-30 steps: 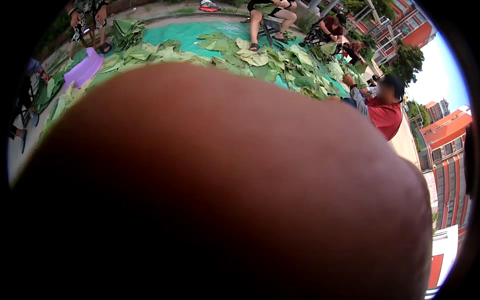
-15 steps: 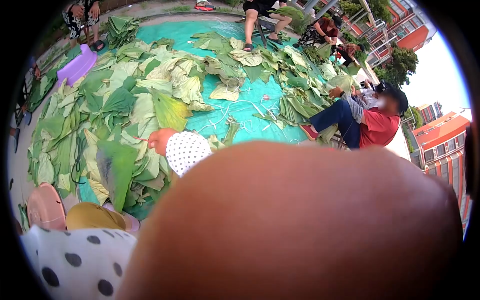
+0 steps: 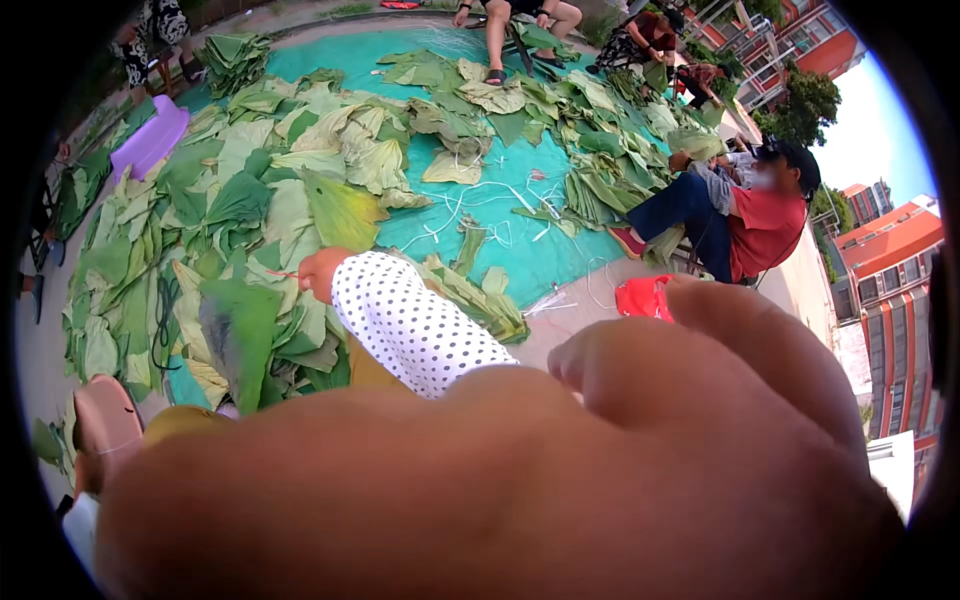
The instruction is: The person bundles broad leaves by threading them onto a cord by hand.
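My left hand (image 3: 480, 480) fills the lower part of the view, very close to the camera and blurred. Its fingers point right and partly show, but whether they grip anything is hidden. Further out, my right hand (image 3: 320, 273), in a white sleeve with black dots (image 3: 415, 320), is closed on a thin red strand (image 3: 283, 274) that sticks out to the left. Below this hand lies a big green lotus leaf (image 3: 245, 335) with a dark patch. A yellow-green leaf (image 3: 340, 212) is just above it. Many leaves are heaped around.
A teal ground sheet (image 3: 480, 215) carries leaves and white cords (image 3: 465, 200). A purple plastic thing (image 3: 150, 138) stands upper left, a pink basin (image 3: 108, 425) lower left. A red bag (image 3: 643, 297) lies right. A person in red (image 3: 760, 230) sits nearby; others sit further back.
My left hand has shifted lower across the view, and its fingers now show at the right. More of my right sleeve and the red bag have come into sight. My right hand barely moves.
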Tool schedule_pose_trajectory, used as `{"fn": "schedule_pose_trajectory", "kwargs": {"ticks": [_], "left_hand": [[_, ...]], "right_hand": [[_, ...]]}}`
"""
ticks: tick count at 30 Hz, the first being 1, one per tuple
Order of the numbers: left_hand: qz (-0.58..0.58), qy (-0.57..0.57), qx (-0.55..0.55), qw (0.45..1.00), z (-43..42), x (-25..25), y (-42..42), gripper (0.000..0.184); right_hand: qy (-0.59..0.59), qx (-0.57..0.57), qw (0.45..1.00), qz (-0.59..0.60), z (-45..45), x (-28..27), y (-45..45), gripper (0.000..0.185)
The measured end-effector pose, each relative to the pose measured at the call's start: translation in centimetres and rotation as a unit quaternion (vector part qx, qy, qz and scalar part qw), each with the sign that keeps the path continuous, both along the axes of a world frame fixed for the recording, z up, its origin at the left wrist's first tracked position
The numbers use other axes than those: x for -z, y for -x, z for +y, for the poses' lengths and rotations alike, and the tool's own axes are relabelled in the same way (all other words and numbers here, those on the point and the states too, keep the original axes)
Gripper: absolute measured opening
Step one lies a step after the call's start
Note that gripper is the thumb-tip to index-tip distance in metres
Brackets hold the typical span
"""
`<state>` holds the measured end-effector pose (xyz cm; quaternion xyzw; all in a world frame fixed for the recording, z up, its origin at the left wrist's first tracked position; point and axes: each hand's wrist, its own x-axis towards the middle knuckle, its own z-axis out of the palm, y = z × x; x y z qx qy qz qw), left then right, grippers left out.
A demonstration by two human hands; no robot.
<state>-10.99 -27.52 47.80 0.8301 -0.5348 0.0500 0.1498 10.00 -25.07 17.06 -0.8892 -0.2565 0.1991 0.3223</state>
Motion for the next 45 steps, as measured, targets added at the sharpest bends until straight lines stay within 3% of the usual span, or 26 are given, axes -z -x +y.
{"fn": "schedule_pose_trajectory", "kwargs": {"ticks": [11,22,26,29,37,41,43,44,45], "left_hand": [[0.002,0.020,0.026,0.999,-1.9,-0.8,-0.5,0.019],[0.008,0.042,0.042,0.998,-3.7,-1.1,-0.4,0.019],[0.011,0.034,0.052,0.998,-3.3,-1.3,-0.1,0.019],[0.021,0.015,0.048,0.999,-1.0,-0.5,0.3,0.018],[0.023,0.036,0.055,0.998,-2.5,-0.5,0.2,0.018],[0.022,0.046,0.064,0.997,-3.1,-1.3,0.0,0.018],[0.027,0.027,0.060,0.997,-1.7,-0.6,0.2,0.018],[0.030,0.020,0.057,0.998,-1.0,-0.3,0.3,0.018],[0.031,0.016,0.055,0.998,-0.6,-0.2,0.5,0.018]], "right_hand": [[-0.030,-0.008,1.000,0.002,0.2,1.6,-0.5,0.015],[0.067,-0.013,0.998,-0.013,0.4,-0.7,0.3,0.015],[-0.019,-0.042,0.999,-0.001,1.3,0.6,-0.1,0.017],[0.006,0.003,1.000,-0.021,-0.3,1.4,-0.3,0.017],[0.054,0.035,0.996,0.062,0.3,-2.2,0.8,0.016],[0.063,0.021,0.997,0.029,-0.3,-3.1,0.9,0.017],[0.050,0.013,0.999,-0.001,0.5,-2.1,1.0,0.018],[0.061,-0.078,0.993,-0.069,1.4,3.7,-1.8,0.024],[0.055,-0.054,0.996,-0.039,0.5,3.2,-1.5,0.023]]}}
